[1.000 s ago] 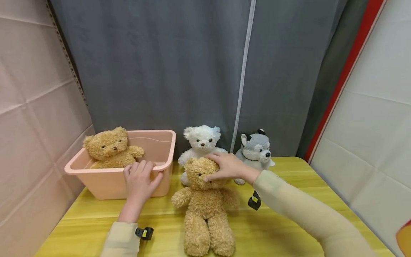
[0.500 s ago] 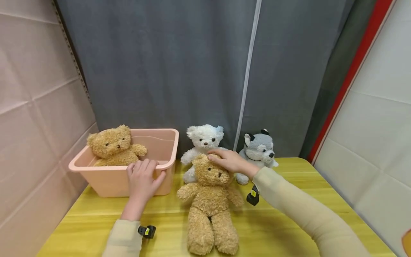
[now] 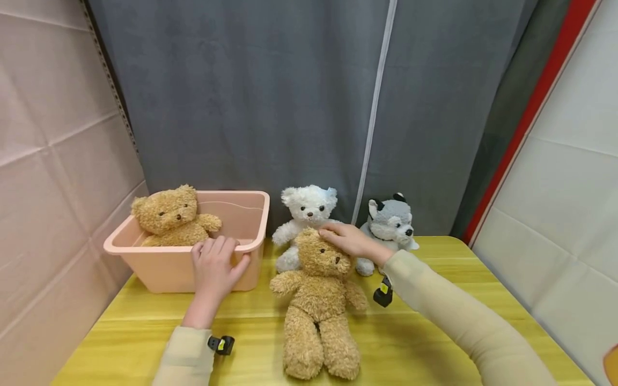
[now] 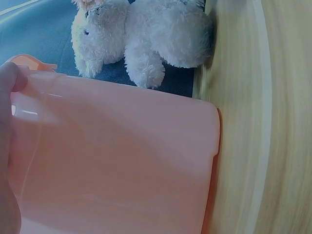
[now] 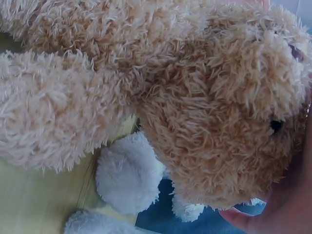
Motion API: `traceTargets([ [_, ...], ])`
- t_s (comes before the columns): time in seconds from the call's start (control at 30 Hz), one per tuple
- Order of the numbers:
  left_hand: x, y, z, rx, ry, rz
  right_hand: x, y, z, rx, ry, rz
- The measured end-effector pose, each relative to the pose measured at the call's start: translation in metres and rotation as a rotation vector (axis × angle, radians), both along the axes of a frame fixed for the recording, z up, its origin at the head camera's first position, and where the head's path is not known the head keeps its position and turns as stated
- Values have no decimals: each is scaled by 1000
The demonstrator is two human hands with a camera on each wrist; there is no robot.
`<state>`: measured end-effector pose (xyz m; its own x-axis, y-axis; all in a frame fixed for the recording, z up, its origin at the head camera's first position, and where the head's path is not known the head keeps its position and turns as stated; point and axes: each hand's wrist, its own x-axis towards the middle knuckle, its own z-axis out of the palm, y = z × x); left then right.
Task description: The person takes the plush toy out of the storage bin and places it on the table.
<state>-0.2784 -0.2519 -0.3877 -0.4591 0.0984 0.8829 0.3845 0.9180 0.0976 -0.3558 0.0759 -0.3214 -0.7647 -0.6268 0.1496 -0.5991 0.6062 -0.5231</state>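
Head view alone records the full layout: a brown bear (image 3: pixel 318 297) on the table (image 3: pixel 425 332), front centre, with a white bear (image 3: pixel 309 203) and a grey-and-white husky (image 3: pixel 390 225) behind, and a second brown bear (image 3: pixel 176 220) in the pink bin (image 3: pixel 154 271). Left hand (image 3: pixel 214 268): gripping the bin's near rim, fingers hooked over it. Right hand (image 3: pixel 354 241): holding the front bear by the head, fingers over the crown; thumb position cannot be told. Right wrist view adds one eye and the shaggy pile at close range; left wrist view adds the bin's outer wall. The front bear's long axis runs head to feet toward the person, feet nearest; its muzzle points toward the person's right.
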Motion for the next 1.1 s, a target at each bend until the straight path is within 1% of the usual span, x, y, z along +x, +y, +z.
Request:
traceTargets([
  [0.2, -2, 3, 1, -5, 15, -11, 0, 10, -3, -11, -25, -25],
  [0.3, -3, 3, 0, -5, 24, -13, 2, 13, -3, -10, -37, -41],
  [0.43, -4, 3, 0, -6, 26, -13, 5, 18, -2, 16, -106, -48],
  [0.53, -3, 3, 0, -5, 14, -12, 5, 21, -3, 66, -176, -18],
  [0.63, -1, 3, 1, 2, -5, -9, 5, 24, -1, 111, -195, 48],
  [0.7, 0, 3, 1, 10, -15, -6, 5, 24, 3, 151, -176, 85],
  [0.8, 0, 2, 1, 16, -16, -6, 10, 24, 13, 218, -109, 115],
  [0.9, 0, 2, 1, 19, -18, -8, 16, 26, 26, 317, -42, 107],
  [1.0, 0, 1, 0, 23, -22, -10, 23, 30, 37, 431, -2, 83],
  [1.1, 0, 0, 1, 20, -26, -7, 28, 38, 45, 540, 30, 64],
])
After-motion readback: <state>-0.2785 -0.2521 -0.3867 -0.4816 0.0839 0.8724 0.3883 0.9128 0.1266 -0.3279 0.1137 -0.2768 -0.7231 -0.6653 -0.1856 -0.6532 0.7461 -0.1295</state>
